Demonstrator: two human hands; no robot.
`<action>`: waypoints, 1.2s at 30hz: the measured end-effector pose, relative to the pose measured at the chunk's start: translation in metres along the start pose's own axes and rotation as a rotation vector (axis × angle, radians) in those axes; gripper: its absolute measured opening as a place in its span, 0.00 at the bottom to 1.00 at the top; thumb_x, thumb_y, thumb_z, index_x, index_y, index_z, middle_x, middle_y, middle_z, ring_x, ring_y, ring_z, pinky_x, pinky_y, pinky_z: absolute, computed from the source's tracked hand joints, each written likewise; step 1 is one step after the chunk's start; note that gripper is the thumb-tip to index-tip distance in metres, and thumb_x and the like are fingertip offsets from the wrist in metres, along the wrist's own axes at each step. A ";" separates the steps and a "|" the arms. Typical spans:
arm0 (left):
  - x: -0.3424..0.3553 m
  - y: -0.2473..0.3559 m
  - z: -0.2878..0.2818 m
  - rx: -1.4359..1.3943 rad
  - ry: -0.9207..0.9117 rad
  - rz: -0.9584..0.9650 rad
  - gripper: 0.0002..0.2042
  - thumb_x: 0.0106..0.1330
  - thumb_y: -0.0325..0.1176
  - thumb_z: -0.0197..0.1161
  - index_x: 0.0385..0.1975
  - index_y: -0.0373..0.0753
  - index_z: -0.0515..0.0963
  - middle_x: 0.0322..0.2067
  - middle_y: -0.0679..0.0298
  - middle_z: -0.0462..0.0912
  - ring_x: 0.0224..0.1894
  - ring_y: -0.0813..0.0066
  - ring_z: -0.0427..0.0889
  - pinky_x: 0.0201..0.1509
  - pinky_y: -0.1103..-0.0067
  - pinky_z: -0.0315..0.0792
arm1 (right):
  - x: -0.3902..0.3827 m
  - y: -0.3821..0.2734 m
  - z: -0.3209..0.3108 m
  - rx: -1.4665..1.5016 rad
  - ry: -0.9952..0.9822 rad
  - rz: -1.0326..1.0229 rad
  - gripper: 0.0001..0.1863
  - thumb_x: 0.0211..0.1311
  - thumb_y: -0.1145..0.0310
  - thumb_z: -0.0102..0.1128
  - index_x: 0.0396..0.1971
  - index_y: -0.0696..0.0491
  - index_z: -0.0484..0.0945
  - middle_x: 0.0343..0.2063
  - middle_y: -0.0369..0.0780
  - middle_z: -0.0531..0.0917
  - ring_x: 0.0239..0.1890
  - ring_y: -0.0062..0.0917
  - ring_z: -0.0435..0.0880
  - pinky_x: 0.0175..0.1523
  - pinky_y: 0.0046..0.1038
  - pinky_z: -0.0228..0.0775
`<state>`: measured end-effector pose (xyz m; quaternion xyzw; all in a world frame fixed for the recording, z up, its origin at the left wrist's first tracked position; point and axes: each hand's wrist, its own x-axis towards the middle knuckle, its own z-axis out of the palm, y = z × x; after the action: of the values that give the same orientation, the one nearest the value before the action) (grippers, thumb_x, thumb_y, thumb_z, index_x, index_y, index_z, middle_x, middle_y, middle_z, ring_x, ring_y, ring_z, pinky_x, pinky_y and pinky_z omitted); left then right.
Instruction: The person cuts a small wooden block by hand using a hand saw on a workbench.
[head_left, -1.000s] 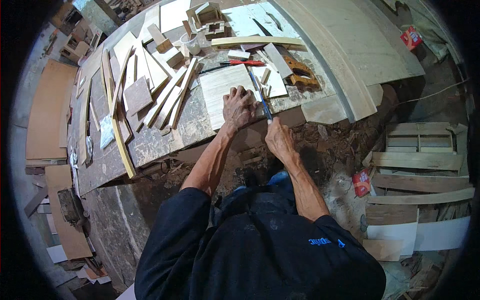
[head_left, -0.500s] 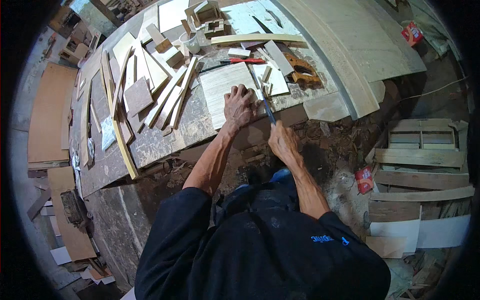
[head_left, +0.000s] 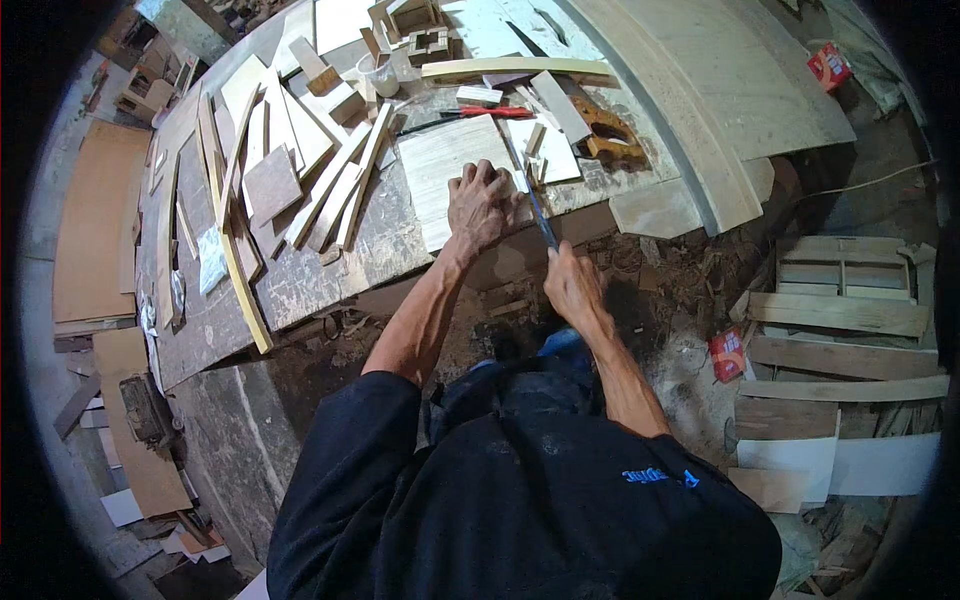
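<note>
fingers of left hand (head_left: 480,205) flat on one pale board (head_left: 450,175), right hand (head_left: 572,285) around one blue-handled tool (head_left: 537,210)

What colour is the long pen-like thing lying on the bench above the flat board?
Red with a dark tip, seen in the head view, lying just beyond the pale board.

Worktop layout, seen from above

Flat panel (head_left: 455,170) lies on the worktop (head_left: 300,280) at its near edge; loose strips (head_left: 340,185) left of it, small offcuts (head_left: 545,140) right, curved board (head_left: 690,110) farther right.
</note>
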<state>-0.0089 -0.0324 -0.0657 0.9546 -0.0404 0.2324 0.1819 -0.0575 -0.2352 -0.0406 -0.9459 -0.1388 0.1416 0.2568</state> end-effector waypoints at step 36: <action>0.007 0.008 0.008 0.011 -0.006 0.024 0.19 0.59 0.47 0.66 0.45 0.41 0.78 0.41 0.60 0.71 0.48 0.59 0.70 0.46 0.63 0.63 | 0.034 0.072 0.091 -0.238 0.346 -0.325 0.17 0.73 0.64 0.46 0.47 0.65 0.71 0.18 0.48 0.74 0.22 0.40 0.78 0.25 0.39 0.65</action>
<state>-0.0006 -0.0423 -0.0666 0.9557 -0.0512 0.2321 0.1737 -0.0433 -0.2430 -0.1610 -0.9448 -0.2587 -0.0828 0.1830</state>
